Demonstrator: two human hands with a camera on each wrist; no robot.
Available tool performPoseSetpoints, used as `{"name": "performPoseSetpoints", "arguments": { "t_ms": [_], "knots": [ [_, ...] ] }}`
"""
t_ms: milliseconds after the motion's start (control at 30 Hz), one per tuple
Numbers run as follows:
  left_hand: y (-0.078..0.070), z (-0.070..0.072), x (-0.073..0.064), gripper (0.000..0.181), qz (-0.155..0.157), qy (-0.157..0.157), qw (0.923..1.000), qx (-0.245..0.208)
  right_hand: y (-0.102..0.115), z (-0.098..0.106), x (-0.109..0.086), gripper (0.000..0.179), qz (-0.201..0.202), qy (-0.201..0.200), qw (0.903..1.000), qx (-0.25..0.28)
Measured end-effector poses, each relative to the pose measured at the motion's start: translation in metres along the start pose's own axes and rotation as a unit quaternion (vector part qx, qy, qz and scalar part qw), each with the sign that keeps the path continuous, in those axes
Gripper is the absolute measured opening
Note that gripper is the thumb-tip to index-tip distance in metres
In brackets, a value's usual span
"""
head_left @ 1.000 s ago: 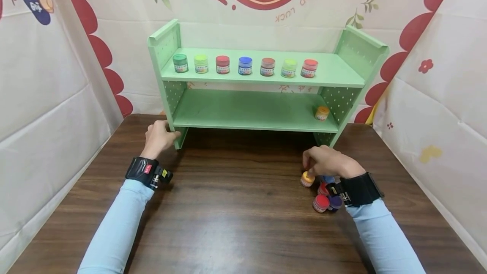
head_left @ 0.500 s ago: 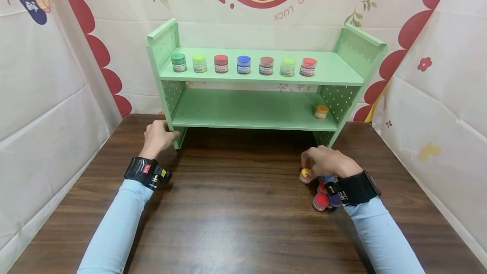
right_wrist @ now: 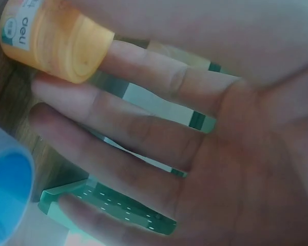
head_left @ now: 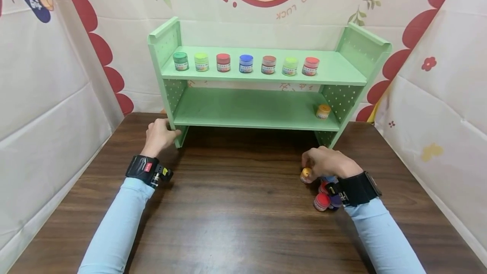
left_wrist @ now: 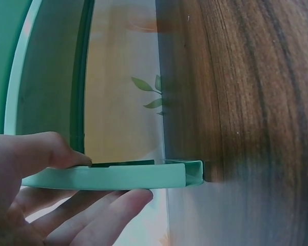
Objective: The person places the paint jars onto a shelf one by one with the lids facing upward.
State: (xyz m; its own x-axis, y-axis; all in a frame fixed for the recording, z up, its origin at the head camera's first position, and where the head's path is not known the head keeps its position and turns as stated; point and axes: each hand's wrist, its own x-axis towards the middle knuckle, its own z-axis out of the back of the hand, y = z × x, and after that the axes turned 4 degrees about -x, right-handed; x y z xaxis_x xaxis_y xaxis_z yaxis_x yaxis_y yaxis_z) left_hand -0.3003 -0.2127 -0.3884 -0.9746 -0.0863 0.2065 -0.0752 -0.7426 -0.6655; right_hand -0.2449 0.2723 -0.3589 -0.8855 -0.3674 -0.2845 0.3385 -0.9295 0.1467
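My left hand grips the lower left side panel of a mint-green two-tier shelf. In the left wrist view the thumb lies on the inner face of that panel and the fingers on the outer face. At the shelf's right front, my right hand pinches a small yellow-orange paint jar between thumb and fingers. The jar is tilted in the right wrist view, beside a blue jar. Red jars and a dark purple jar cluster under the right wrist, partly hidden.
Several paint jars stand in a row on the upper tier, from a dark green jar to a coral-red jar. One yellow jar stands at the right end of the lower tier. The brown wooden table has printed cloth around it.
The right fingers have drawn in around the yellow-orange jar, which has shifted and tilted slightly. The left hand keeps its grip on the shelf. The head view has shifted a little.
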Motion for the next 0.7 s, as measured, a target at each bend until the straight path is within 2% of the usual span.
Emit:
{"name": "performPoseSetpoints", "arguments": {
  "t_ms": [200,500,700],
  "knots": [
    [-0.0006,-0.0004,0.0028,0.026,-0.005,0.002,1.0,0.003,0.0005,-0.0015,-0.0008,0.024,0.003,0.001,0.9999,0.011],
    [-0.0009,-0.0012,0.0036,0.024,-0.007,-0.009,0.9999,0.012,0.0004,-0.0033,0.0008,0.028,-0.008,0.009,0.9999,-0.002],
    [0.0008,-0.0012,0.0024,0.023,-0.008,-0.009,0.9999,0.008,0.0003,-0.0031,0.0019,0.025,0.002,0.004,1.0,0.003]
  ]
}}
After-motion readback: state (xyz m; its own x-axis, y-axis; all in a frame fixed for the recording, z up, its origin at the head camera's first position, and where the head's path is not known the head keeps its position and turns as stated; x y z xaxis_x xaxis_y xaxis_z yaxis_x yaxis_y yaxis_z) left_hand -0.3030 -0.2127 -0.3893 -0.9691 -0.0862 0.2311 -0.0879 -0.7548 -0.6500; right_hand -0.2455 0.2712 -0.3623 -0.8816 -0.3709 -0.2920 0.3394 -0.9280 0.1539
